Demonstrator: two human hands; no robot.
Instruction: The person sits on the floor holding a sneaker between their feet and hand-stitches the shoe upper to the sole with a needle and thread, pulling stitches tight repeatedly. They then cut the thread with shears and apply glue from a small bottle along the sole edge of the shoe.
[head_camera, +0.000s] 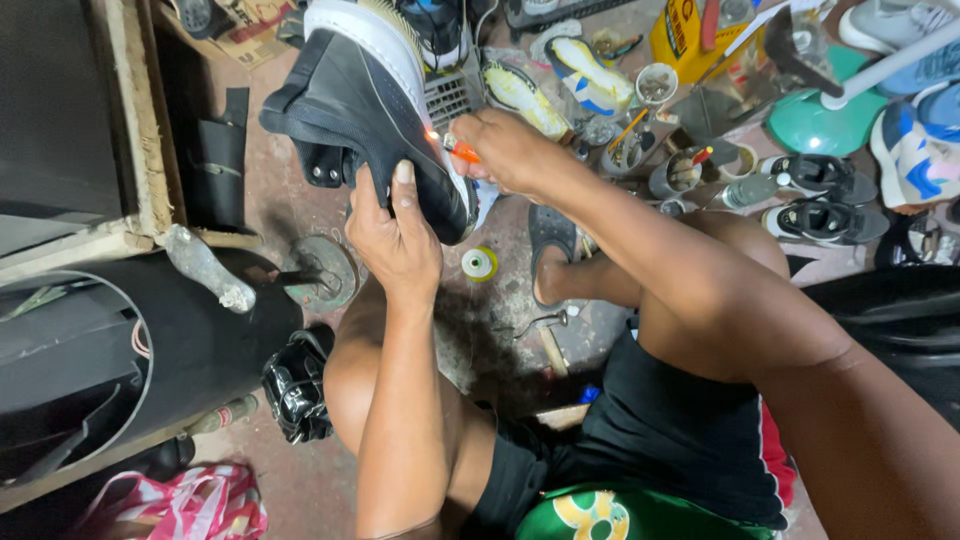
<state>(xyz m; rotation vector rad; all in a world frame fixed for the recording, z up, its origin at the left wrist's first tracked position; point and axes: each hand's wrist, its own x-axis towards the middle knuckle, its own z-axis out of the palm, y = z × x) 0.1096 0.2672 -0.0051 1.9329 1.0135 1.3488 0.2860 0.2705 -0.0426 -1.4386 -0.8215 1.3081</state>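
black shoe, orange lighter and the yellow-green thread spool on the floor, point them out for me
black shoe (365, 105), head view, on its black upper side
orange lighter (462, 152), head view, on the orange body showing beyond the right hand's fingers
yellow-green thread spool (479, 263), head view, on its round top face

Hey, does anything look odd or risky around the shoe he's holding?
Yes. The right hand holds an orange lighter with a small flame right at the black shoe, which the left hand grips close below it. Shoes and tools lie scattered around.
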